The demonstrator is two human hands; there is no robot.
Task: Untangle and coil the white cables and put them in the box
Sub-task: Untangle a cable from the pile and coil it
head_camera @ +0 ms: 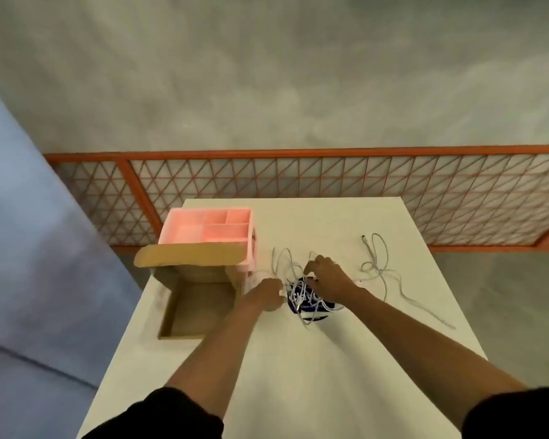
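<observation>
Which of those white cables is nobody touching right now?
The loose cable at the right, lying alone on the table; the rest form the tangle gripped by the left hand and right hand.

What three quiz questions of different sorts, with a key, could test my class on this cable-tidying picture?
1. True or false: the cardboard box already holds a coiled cable.
2. Where does the separate loose cable lie? A) in the pink tray B) on the table, right of both hands C) inside the box
3. Fill in: the left hand and right hand grip the tangled white cables, which lie over a dark ____ round object.
Key: 1 false, the cardboard box looks empty; 2 B; 3 blue.
</observation>
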